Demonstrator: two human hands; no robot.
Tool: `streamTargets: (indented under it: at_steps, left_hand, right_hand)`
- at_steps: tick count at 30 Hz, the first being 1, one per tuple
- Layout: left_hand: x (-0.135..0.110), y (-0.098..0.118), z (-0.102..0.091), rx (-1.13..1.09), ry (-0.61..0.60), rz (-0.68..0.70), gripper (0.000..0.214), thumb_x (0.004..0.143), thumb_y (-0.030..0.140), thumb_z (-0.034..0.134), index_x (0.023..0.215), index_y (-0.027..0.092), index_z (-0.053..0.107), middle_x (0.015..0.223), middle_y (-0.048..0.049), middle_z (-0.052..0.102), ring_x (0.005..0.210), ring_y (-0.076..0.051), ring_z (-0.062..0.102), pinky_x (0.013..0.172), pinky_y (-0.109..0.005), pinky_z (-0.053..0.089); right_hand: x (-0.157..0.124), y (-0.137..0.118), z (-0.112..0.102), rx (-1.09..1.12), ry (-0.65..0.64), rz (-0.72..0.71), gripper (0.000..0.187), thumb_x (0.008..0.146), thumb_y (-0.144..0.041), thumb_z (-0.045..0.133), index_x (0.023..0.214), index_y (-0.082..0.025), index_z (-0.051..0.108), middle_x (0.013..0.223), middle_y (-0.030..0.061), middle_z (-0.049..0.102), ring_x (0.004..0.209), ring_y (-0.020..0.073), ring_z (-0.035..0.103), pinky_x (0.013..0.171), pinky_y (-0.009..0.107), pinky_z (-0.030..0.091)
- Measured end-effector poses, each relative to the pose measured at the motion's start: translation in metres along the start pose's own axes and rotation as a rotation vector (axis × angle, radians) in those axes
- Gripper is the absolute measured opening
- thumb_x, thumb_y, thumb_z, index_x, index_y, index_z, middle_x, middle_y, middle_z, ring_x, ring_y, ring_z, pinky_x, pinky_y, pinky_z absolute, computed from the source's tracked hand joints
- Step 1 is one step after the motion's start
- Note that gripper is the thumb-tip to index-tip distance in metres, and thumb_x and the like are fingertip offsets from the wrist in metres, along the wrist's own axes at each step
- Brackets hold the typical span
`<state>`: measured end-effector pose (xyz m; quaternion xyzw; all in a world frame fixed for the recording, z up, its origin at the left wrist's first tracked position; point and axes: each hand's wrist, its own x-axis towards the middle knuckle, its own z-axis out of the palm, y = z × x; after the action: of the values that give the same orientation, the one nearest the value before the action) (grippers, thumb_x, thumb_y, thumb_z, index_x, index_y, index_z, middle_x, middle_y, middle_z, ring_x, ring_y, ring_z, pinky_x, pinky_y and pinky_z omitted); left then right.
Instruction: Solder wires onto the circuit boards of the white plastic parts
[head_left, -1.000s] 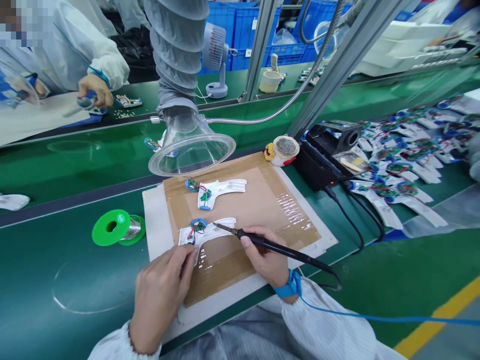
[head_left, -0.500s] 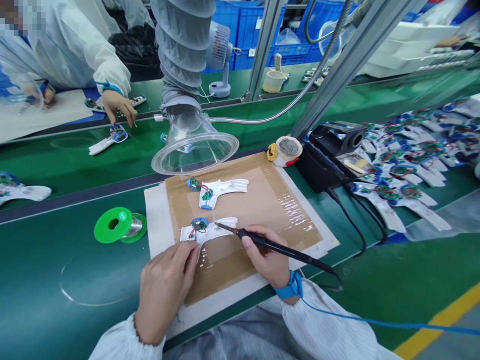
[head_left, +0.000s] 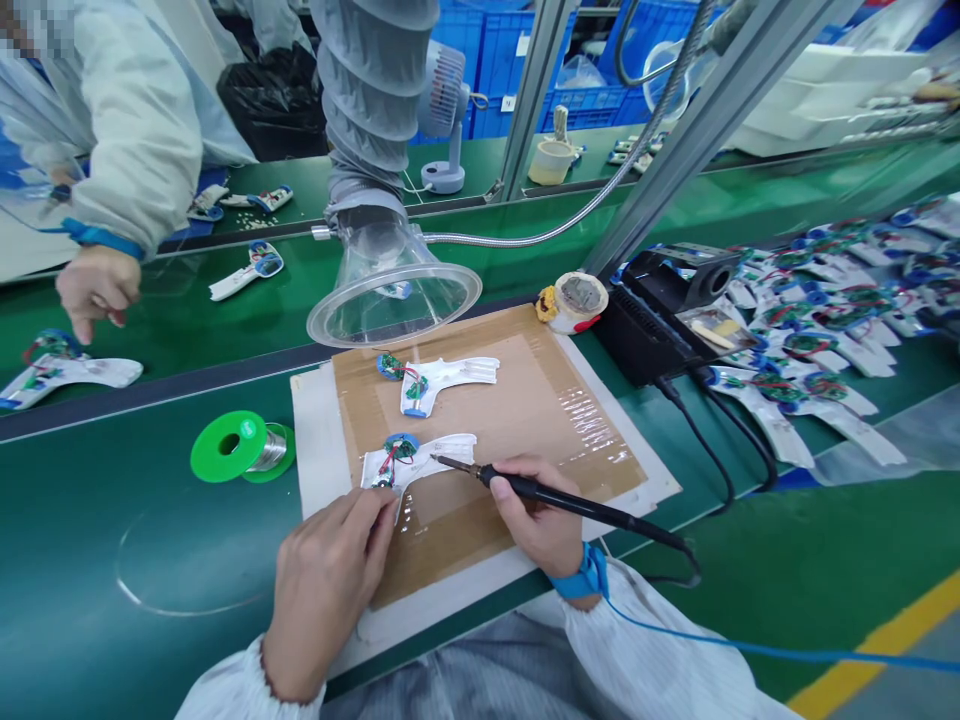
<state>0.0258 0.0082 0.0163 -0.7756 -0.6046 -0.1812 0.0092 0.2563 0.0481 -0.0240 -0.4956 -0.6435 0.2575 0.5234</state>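
Note:
My right hand (head_left: 534,520) grips a black soldering iron (head_left: 570,503) like a pen, its tip resting over a white plastic part (head_left: 424,460) with a small green circuit board and red wires. My left hand (head_left: 330,575) is closed in a pinch at that part's left end, holding it down on the taped cardboard mat (head_left: 525,400). A second white part (head_left: 442,378) with its board lies farther back on the mat. A blue wrist strap with a blue cord circles my right wrist.
A green solder spool (head_left: 238,447) sits left of the mat. A clear fume funnel (head_left: 394,295) hangs over the mat's back edge. Behind the mat sits a sponge tin (head_left: 574,300); right of it the black soldering station (head_left: 667,310) and several white parts (head_left: 810,340). A co-worker's hand (head_left: 94,290) reaches over the conveyor.
My hands and the iron have barely moved. The co-worker's hand left a white part on the conveyor and swung left toward another part near the left edge.

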Motion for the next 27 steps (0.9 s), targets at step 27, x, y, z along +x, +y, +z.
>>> streamTargets:
  at_steps: [27]
  left_hand:
    - [-0.042, -0.061, -0.049, 0.053, -0.054, -0.158, 0.046, 0.097, 0.05, 0.047, 0.132, 0.025, 0.061, 0.125, -0.0081, 0.073, 0.11, -0.028, 0.07, 0.076, -0.036, 0.057]
  right_hand:
    - [-0.002, -0.001, -0.003, 0.109, 0.026, -0.012, 0.025, 0.093, -0.021, 0.068, 0.117, -0.029, 0.07, 0.089, 0.0017, 0.081, 0.081, 0.0214, 0.079, 0.076, 0.035, 0.065]
